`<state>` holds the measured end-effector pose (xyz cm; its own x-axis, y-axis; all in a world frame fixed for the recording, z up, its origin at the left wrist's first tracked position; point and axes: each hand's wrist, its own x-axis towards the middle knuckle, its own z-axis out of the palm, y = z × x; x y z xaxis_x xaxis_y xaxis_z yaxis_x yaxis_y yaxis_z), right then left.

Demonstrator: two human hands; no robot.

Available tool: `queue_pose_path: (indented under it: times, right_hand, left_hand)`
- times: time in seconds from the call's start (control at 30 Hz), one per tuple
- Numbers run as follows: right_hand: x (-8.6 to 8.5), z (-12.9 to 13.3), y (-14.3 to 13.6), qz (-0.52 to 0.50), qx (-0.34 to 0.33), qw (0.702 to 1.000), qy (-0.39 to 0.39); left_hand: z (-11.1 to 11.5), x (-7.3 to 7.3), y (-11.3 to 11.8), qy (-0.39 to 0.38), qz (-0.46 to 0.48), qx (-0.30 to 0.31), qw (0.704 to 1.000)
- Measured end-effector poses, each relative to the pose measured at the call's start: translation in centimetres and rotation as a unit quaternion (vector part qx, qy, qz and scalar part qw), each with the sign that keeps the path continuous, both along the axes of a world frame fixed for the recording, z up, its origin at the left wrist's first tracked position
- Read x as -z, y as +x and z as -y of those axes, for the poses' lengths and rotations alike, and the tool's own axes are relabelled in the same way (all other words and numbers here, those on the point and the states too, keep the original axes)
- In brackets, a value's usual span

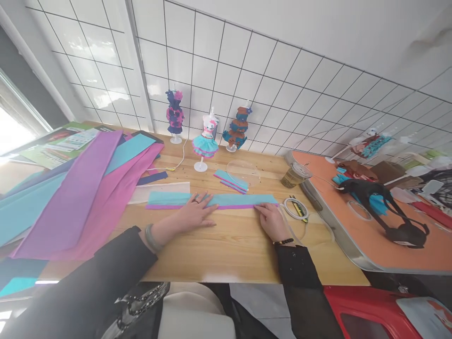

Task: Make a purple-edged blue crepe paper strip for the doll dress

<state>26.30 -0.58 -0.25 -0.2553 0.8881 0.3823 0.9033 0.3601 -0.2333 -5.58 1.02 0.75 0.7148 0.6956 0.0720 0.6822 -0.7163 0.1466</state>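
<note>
A long strip of crepe paper [240, 201], turquoise with a purple lower edge, lies flat across the wooden table in front of me. My left hand [197, 213] rests on its left half, palm down with the fingers spread. At the right end, my right hand [273, 220] has its fingers curled, the index fingertip and thumb at the purple edge. Whether the paper is pinched or only pressed there is partly hidden. Just right of that hand lie a roll of clear tape [295, 208] and a yellow-and-black cutter [300, 211].
Large purple, turquoise and pink sheets [76, 197] cover the table's left side. Three small dressed mannequins [205, 141] stand along the tiled wall. Small turquoise strips [231, 181], a clear disc [243, 172] and a lidded cup [295, 175] sit behind. An orange table [332, 207] adjoins at right.
</note>
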Motion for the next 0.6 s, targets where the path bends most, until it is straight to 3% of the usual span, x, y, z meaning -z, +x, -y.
queue_pose_path:
  times: [0.17,0.4,0.6]
  right_hand:
    - [0.1,0.6,1.6,-0.025,0.075,0.996,0.034]
    - [0.3,3.0,4.2,-0.043,0.242,0.968,0.061]
    - [-1.7,3.0,8.2,-0.047,0.365,0.929,0.041]
  left_hand:
    - [-1.0,-0.3,-0.9,0.024,0.053,-0.042,0.997]
    - [-3.4,-1.3,-3.4,0.041,0.106,-0.176,0.978]
    - [-4.8,-1.0,-5.5,0.016,0.116,-0.201,0.973]
